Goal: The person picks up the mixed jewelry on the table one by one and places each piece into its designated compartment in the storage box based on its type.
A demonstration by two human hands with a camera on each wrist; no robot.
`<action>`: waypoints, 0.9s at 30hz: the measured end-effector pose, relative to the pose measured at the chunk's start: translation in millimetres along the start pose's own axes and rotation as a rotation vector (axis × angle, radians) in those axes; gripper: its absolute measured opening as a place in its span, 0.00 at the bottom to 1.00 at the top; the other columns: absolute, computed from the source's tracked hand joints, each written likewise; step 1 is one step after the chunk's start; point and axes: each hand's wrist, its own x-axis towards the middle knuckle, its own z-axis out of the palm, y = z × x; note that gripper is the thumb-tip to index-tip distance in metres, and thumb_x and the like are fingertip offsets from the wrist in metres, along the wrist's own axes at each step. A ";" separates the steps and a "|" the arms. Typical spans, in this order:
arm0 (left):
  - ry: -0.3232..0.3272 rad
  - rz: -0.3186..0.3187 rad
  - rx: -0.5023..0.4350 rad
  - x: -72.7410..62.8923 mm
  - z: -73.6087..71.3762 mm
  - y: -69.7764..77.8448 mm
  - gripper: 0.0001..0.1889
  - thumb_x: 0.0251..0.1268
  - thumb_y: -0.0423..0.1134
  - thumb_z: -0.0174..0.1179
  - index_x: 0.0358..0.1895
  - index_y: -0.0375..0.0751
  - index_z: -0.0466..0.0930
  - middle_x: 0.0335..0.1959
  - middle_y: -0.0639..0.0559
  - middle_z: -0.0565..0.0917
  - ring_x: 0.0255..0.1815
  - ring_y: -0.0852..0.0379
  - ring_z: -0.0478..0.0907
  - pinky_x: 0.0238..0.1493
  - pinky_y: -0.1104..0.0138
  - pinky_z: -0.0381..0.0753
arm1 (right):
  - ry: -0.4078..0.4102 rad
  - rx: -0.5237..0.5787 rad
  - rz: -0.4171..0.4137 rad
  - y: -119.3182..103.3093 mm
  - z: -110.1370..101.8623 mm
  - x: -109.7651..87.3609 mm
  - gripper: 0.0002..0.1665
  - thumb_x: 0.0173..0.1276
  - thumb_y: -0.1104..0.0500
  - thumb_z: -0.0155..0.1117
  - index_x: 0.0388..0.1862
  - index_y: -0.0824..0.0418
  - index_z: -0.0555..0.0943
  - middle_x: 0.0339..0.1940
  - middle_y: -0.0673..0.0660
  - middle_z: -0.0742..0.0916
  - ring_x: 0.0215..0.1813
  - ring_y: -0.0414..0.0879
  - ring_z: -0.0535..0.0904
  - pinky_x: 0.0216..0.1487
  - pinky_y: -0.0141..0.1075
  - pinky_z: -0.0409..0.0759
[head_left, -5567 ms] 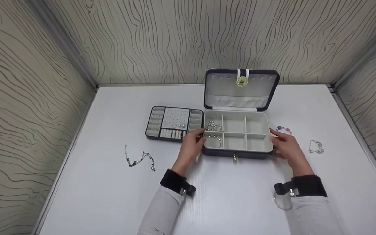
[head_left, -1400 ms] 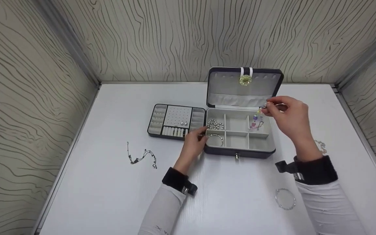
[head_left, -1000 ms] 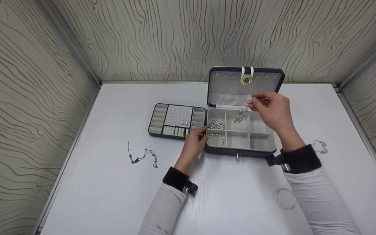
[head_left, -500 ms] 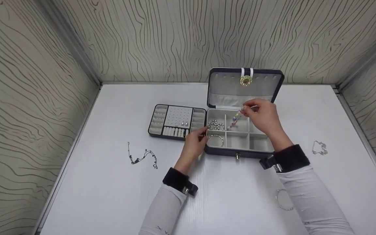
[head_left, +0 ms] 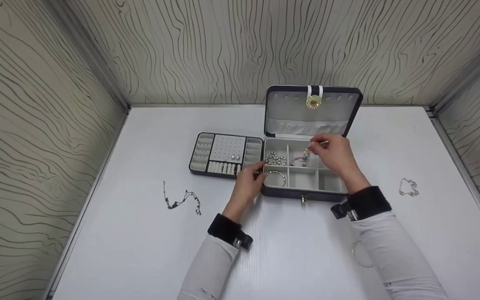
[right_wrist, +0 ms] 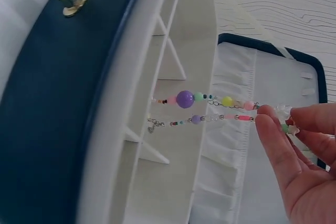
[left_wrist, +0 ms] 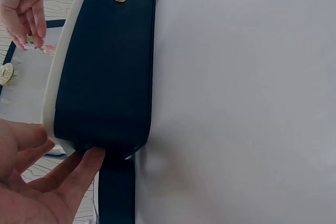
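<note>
My right hand (head_left: 335,153) pinches a beaded charm bracelet (right_wrist: 185,99) with pastel and purple beads. The bracelet hangs with its lower end inside the back middle compartment of the open jewelry box (head_left: 283,193). My left hand (head_left: 246,182) rests against the box's left side, fingertips and thumb touching the wall near the rim. In the left wrist view, its fingers meet the dark blue corner. A silver beaded bracelet (head_left: 273,158) lies in the back left compartment. The front left compartment holds a bangle (head_left: 283,177).
Left of the box sits a tray insert (head_left: 228,148) with stud earrings and rings. A dark chain necklace (head_left: 177,203) lies at left, and a silver bracelet (head_left: 408,187) at right. Another bangle (head_left: 358,256) is partly hidden by the right sleeve. The lid (head_left: 290,104) stands upright behind.
The right hand has picked up the beaded bracelet from the table at right, carried it left over the box, then lowered it into the back middle compartment. The left hand stays beside the box.
</note>
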 end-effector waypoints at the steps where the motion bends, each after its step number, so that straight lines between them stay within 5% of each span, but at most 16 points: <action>1: 0.002 -0.004 0.000 0.0 -0.5 -0.1 0.22 0.68 0.30 0.59 0.65 0.37 0.74 0.53 0.39 0.81 0.47 0.52 0.81 0.41 0.70 0.82 | -0.007 0.005 0.004 2.0 2.5 0.6 0.12 0.72 0.65 0.57 0.47 0.72 0.82 0.38 0.65 0.88 0.40 0.54 0.86 0.33 0.23 0.77; 13: 0.001 -0.018 -0.017 0.6 -1.9 -0.8 0.23 0.67 0.31 0.60 0.65 0.39 0.74 0.54 0.40 0.80 0.48 0.51 0.80 0.43 0.69 0.82 | -0.081 -0.116 0.033 28.5 32.0 2.5 0.11 0.70 0.67 0.58 0.46 0.73 0.82 0.42 0.67 0.85 0.43 0.57 0.81 0.45 0.49 0.78; 20: 0.005 -0.008 -0.011 2.2 -1.7 -1.2 0.23 0.68 0.31 0.59 0.65 0.39 0.74 0.53 0.40 0.81 0.48 0.51 0.80 0.44 0.68 0.82 | -0.147 -0.169 0.046 34.1 32.6 3.8 0.16 0.71 0.67 0.55 0.53 0.73 0.81 0.47 0.70 0.85 0.44 0.58 0.80 0.48 0.50 0.78; 27: -0.006 -0.030 -0.007 1.5 -0.4 -1.5 0.23 0.69 0.31 0.58 0.66 0.39 0.73 0.54 0.42 0.81 0.49 0.53 0.80 0.46 0.67 0.81 | -0.258 -0.183 -0.044 34.3 27.8 -5.1 0.17 0.70 0.68 0.57 0.56 0.72 0.80 0.50 0.70 0.84 0.49 0.61 0.81 0.51 0.54 0.77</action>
